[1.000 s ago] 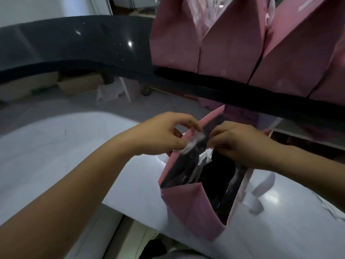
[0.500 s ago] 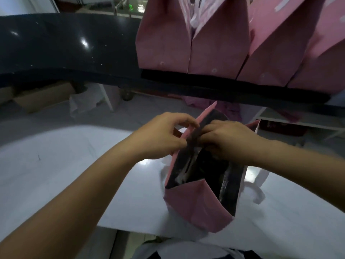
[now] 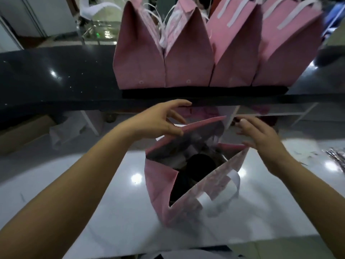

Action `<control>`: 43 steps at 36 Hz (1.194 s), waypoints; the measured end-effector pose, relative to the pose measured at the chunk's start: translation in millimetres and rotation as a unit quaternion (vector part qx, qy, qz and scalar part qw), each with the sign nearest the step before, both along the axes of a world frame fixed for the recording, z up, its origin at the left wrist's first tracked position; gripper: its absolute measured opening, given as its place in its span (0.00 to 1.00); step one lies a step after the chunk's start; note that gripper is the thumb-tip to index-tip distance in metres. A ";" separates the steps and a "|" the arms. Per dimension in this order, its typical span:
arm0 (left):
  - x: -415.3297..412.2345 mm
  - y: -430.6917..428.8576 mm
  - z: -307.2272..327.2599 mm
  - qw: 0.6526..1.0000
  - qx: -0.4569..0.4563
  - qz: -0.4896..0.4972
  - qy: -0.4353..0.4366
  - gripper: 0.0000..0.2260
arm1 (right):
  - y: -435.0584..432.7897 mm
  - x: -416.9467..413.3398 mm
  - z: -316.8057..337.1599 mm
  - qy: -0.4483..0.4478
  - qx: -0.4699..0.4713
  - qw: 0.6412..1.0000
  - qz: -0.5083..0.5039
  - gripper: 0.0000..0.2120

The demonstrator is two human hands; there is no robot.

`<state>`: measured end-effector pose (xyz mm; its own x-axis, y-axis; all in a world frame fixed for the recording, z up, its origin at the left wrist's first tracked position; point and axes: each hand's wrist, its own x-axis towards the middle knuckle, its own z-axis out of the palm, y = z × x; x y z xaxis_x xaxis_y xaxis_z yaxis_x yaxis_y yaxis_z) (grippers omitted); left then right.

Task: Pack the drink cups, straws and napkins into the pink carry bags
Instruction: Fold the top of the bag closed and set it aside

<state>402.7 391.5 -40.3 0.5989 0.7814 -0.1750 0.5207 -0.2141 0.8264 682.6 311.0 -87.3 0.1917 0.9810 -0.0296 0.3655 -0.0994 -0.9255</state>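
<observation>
Beyond both hands, a black counter (image 3: 56, 75) carries a row of four pink bags (image 3: 186, 58) with their tops pinched shut. These look already packed. Under the hands lies a glossy white table (image 3: 112, 193), and between them on it stands the open bag (image 3: 160, 184), the one being filled. A moment ago both hands were bunched together over its mouth, tucking in something pale that was too blurred to name. Now they have drawn apart and the mouth gapes wide. I take that to mean the small item has gone in and this bag is nearly ready to close. The left hand (image 3: 158, 120) pinches the rim of the far wall, thumb on the inside and fingers behind it, with the forefinger stretched out straight. The right hand (image 3: 263, 137) is loose and spread, gripping nothing. Its thumb is at the rim of the near wall, though motion blur hides whether it touches. The bag is pale pink with a grey lining and creased sides. Deep inside it shows a dark round cup lid (image 3: 200, 163). Below the right hand, a white strap handle (image 3: 233, 181) loops outward from the near wall.
</observation>
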 end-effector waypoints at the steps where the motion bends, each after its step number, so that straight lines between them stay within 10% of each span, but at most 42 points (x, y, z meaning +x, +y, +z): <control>1: 0.7 1.2 -0.7 1.000 0.007 -0.001 0.004 0.36 | -6.8 0.8 -7.2 0.049 -0.012 0.999 -0.019 0.20; 7: -16.6 -14.9 -3.6 0.999 0.032 0.025 -0.033 0.33 | -48.6 5.0 -47.2 0.210 -0.027 0.977 0.021 0.38; 10: -41.1 -35.6 -25.3 0.987 -0.005 0.096 -0.128 0.25 | -62.2 7.0 -62.1 0.184 -0.024 0.980 0.077 0.25; 12: -60.3 -50.4 -53.5 0.964 -0.046 0.178 -0.192 0.21 | -64.0 10.0 -70.2 0.147 -0.061 0.981 0.115 0.20; 17: -91.0 -106.0 -135.5 0.859 -0.198 0.347 -0.319 0.25 | -58.7 17.7 -87.4 0.156 -0.113 0.972 0.131 0.45; 21: -81.8 -160.2 -180.6 0.803 -0.292 0.349 -0.386 0.32 | -55.1 21.2 -102.2 0.149 -0.121 0.974 0.122 0.18; 26: -56.0 -197.9 -194.2 0.878 -0.258 0.270 -0.298 0.45 | -58.7 17.7 -107.0 0.151 -0.144 0.968 0.136 0.15; 30: -44.9 -198.4 -186.4 0.917 -0.222 0.242 -0.228 0.50 | -62.4 18.3 -103.6 0.157 -0.149 0.961 0.172 0.37; 43: 5.2 -213.7 -165.3 0.920 -0.119 0.329 -0.179 0.22 | -79.3 51.3 -100.2 0.129 -0.119 0.954 0.241 0.34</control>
